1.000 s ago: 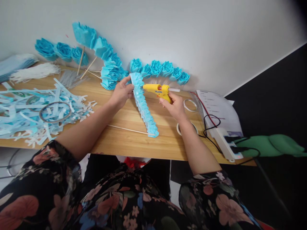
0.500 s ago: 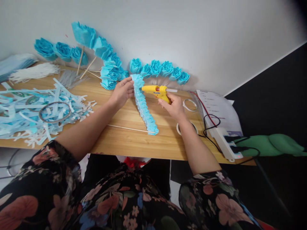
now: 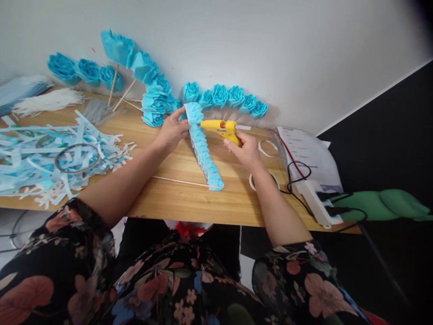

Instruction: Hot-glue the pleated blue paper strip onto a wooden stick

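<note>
A long pleated strip of light blue crepe paper [image 3: 204, 151] lies slanting across the table, its near end by a thin wooden stick [image 3: 182, 181]. My left hand [image 3: 173, 127] grips the strip's far end at its left edge, thumb and fingers closed there. In my right hand [image 3: 246, 146] is a yellow hot glue gun [image 3: 219, 127], my fingers wrapped round its handle. The gun's nozzle points left and meets the strip's right side near the top; whether it touches I cannot tell. A clear glue stick [image 3: 243, 127] pokes out of its back.
Blue paper flowers [image 3: 219, 96] line the wall, several on sticks. Cut paper strips [image 3: 43, 162] with a ring on top heap at left. Right are tape rolls [image 3: 268, 148], papers [image 3: 309, 153], a white power strip [image 3: 320, 203] with black cables and a green object [image 3: 382, 204].
The strip's far end is slightly higher, and my left fingers have shifted a little on it. The glue gun has barely moved.
</note>
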### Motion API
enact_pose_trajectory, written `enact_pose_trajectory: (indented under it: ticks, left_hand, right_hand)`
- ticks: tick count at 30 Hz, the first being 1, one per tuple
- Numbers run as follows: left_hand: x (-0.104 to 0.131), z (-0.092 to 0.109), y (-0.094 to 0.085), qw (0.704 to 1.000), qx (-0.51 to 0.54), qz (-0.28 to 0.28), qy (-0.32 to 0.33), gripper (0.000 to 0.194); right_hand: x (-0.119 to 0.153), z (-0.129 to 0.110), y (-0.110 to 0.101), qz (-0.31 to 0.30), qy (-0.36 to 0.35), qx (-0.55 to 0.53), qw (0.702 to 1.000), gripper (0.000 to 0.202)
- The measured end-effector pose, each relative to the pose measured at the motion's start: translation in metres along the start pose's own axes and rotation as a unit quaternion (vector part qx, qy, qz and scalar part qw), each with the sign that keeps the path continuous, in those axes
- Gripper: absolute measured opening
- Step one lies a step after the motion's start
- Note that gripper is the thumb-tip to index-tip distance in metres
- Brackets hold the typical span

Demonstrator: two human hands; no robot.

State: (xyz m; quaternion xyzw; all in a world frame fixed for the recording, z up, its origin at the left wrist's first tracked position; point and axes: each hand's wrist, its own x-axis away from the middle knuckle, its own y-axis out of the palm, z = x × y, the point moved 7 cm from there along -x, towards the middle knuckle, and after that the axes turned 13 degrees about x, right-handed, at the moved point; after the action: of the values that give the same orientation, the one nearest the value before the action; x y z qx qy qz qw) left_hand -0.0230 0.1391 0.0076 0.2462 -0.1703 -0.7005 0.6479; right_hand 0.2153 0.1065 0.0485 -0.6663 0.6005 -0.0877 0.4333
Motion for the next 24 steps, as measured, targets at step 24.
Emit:
enact_pose_trajectory:
  ticks: [24]
  left_hand:
    - [-0.008,-0.003,-0.014,0.999,0.003,0.022,0.029,0.064]
  right_hand:
    - [0.001,0.001,0.0,-0.002,-0.006,-0.005,1.0,0.044]
